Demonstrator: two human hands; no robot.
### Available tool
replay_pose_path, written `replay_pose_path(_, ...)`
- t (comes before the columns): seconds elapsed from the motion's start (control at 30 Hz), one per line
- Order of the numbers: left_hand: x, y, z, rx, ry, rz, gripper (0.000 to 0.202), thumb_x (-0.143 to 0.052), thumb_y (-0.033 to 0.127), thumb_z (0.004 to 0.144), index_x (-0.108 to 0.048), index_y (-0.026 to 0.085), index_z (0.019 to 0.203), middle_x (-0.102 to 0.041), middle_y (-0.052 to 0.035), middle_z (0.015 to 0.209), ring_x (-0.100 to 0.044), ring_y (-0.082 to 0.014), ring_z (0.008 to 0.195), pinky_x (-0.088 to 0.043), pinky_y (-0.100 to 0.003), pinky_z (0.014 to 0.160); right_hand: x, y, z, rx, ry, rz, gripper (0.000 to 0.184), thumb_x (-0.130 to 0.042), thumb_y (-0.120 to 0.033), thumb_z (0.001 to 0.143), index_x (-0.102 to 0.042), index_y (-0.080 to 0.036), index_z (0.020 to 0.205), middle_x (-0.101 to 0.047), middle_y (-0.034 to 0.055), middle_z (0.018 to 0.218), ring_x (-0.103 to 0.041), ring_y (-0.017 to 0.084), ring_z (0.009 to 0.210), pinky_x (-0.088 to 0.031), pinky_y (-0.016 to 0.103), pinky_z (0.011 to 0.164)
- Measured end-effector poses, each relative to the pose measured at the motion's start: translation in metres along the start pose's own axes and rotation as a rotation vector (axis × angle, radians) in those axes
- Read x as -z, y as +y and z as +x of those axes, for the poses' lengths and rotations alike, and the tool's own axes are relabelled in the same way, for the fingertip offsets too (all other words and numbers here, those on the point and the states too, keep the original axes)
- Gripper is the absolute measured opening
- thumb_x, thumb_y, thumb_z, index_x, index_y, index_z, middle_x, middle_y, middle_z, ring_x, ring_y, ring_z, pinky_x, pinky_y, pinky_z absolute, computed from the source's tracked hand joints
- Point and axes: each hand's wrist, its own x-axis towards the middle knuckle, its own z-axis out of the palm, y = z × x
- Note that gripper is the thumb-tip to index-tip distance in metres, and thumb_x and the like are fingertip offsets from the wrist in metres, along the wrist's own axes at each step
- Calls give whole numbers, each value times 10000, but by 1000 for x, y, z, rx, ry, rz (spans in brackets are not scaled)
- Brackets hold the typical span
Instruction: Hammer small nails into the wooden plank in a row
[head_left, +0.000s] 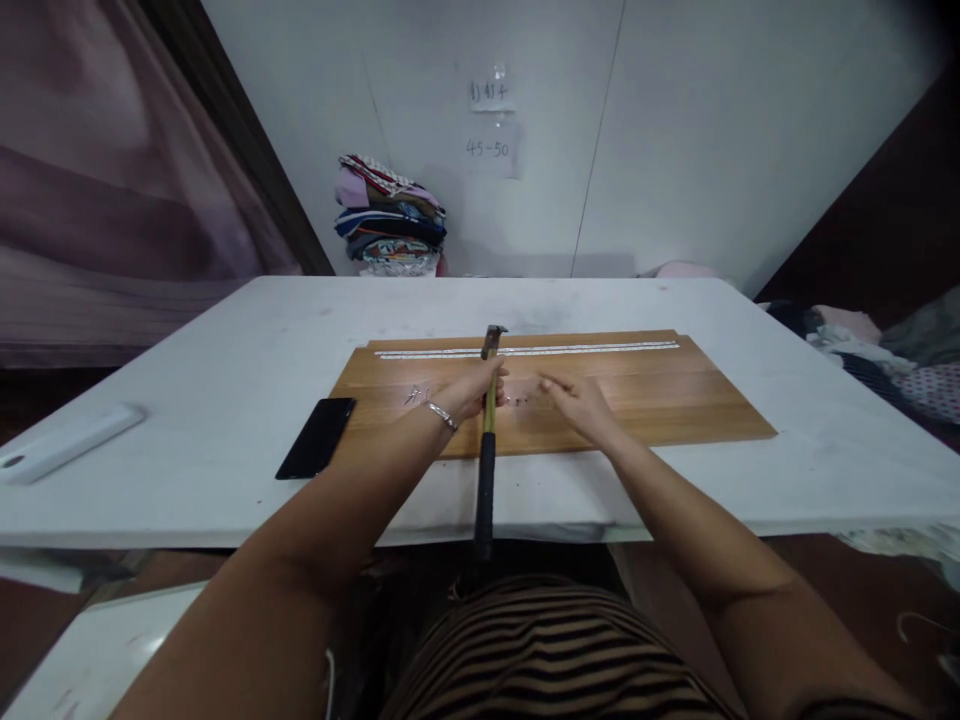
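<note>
My left hand (480, 388), with a bracelet on its wrist, is closed around the yellow shaft of a hammer (487, 440). The hammer's head points away from me, and its black grip hangs over the table's near edge. To the right, my right hand (581, 402) hovers over the board with thumb and forefinger pinched; what they hold, if anything, is too small to name. Both hands are above a brown wooden board (660, 400). Loose nails (416, 394) lie on its left part, and a few small dark marks or nails (517, 401) show between the hands.
Two thin white strips (585, 350) run along the board's far side. A black phone (315, 438) overlaps the board's left corner. On the white table (187, 380) a long white object (71, 443) lies far left. Folded cloths (391, 215) are stacked by the wall.
</note>
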Motion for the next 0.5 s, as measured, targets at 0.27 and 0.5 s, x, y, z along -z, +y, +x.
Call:
replay_pose_path(0.27, 28, 7, -24, 178, -84, 56, 238, -632, 367, 966, -512, 191, 860, -475, 56, 594, -331, -31, 393, -240, -133, 364, 58, 88, 36, -172, -8, -923, 404, -407, -338, 996, -646, -112, 1231, -611, 229, 1382, -476, 347, 1339, -361, 502, 1107)
replay_pose_path(0.5, 14, -13, -43, 198, -49, 116, 189, -644, 229, 927, -486, 201, 827, -460, 65, 575, -330, -35, 396, -232, -147, 382, 55, 111, 34, -203, -49, -999, 497, -285, -436, 1043, -582, -147, 1318, -534, 223, 1491, -422, 331, 1410, -308, 553, 1130)
